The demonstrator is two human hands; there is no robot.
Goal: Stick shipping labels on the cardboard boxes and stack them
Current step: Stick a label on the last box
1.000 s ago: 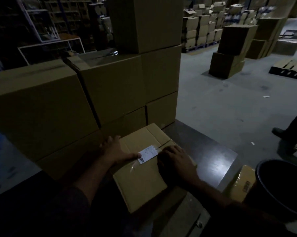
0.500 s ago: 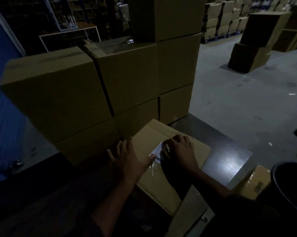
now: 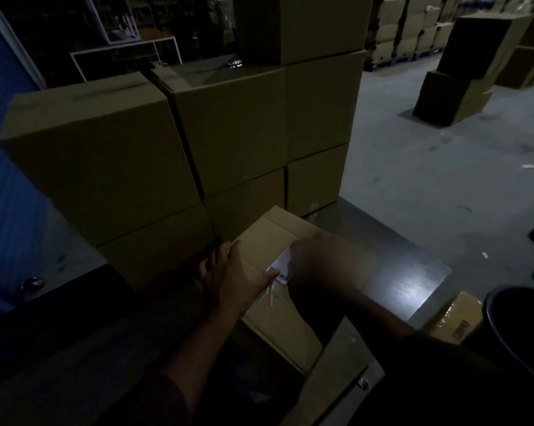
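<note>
The right hand [image 3: 318, 269] has swept, blurred, across the shipping label [image 3: 279, 267], fingers unreadable; the left hand [image 3: 229, 272] lies flat on the cardboard box [image 3: 278, 321], label nearly stuck.

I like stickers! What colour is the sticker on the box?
White with black barcode lines, on the label in the head view.

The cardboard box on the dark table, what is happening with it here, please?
A person is sticking a white shipping label on the top of a flat cardboard box that lies on a dark table. The left hand rests on the box, its thumb touching the label's edge. The right hand lies over the label but is blurred, so its fingers cannot be read. Behind the box stands a wall of stacked cartons. The box is not yet stacked.
</note>
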